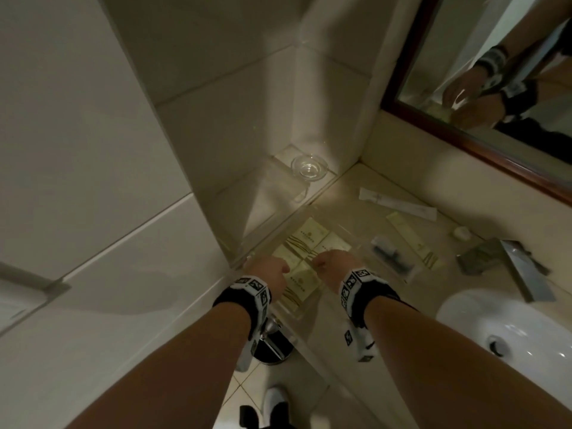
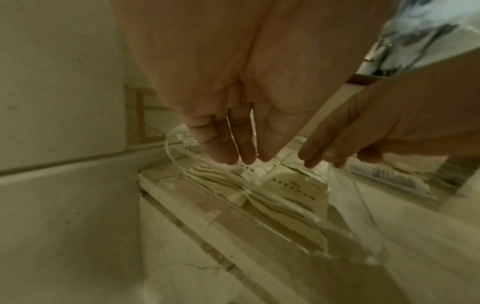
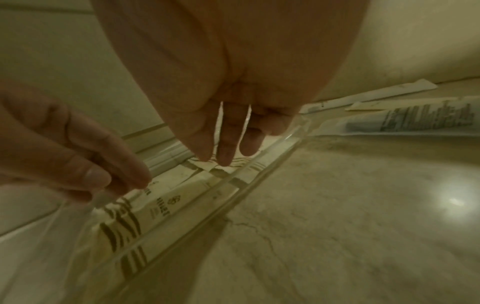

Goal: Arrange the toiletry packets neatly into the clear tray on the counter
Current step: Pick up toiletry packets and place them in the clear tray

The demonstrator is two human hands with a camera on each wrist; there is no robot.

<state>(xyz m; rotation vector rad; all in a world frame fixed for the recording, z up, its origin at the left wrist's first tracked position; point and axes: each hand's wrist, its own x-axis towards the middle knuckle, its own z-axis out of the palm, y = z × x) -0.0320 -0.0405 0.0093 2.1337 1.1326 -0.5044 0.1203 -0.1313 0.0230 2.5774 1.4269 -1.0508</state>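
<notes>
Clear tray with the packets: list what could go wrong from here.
1. The clear tray sits near the counter's front edge; a push from either hand could slide it off.
2. Packets in the tray overlap, so fingertips nudging one may skew its neighbours.
3. The long sachet and tube lie outside, beyond the tray near the tap; reaching over could disturb the row or knock them toward the sink.

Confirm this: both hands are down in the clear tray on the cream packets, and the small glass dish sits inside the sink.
Wrong on the dish. The head view shows the glass dish on the tiled corner ledge, not in the sink. Both hands, left and right, are in the clear tray on the packets.
</notes>
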